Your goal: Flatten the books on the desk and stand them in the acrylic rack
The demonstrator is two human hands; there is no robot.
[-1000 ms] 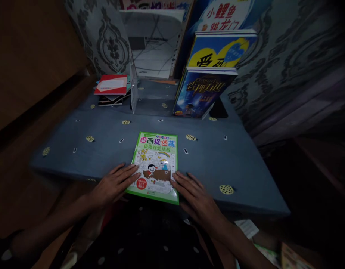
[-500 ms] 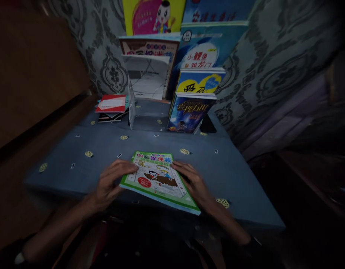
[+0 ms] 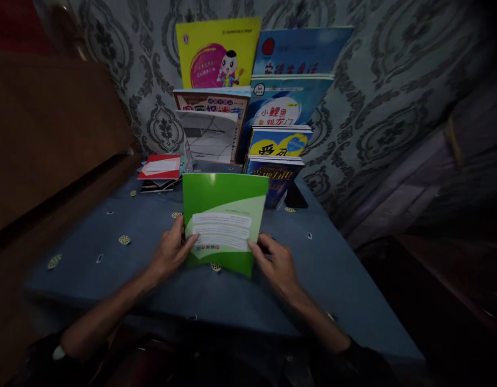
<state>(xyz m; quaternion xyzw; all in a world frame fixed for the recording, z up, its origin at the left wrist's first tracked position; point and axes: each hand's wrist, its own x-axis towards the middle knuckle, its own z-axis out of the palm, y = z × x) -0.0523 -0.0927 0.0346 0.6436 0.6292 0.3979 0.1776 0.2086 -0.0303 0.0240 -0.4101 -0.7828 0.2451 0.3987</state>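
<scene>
A thin green children's book [image 3: 224, 220] stands tilted up off the blue table [image 3: 111, 269], its green and white back cover facing me. My left hand [image 3: 171, 252] grips its lower left edge with the thumb on the cover. My right hand [image 3: 275, 263] grips its lower right edge the same way. Both hands are closed on the book above the middle of the table.
Behind the book, a tiered display of children's books [image 3: 278, 126] leans against the patterned wall, with a yellow one [image 3: 218, 54] at the top. A clear stand [image 3: 210, 137] holds a pale booklet. A red-topped stack of books [image 3: 160, 169] lies at the back left. Small round markers dot the table.
The book lay flat, front cover up, with my hands beside it. Both hands took its edges and lifted it upright, so its back cover now faces me. The camera view tilted up.
</scene>
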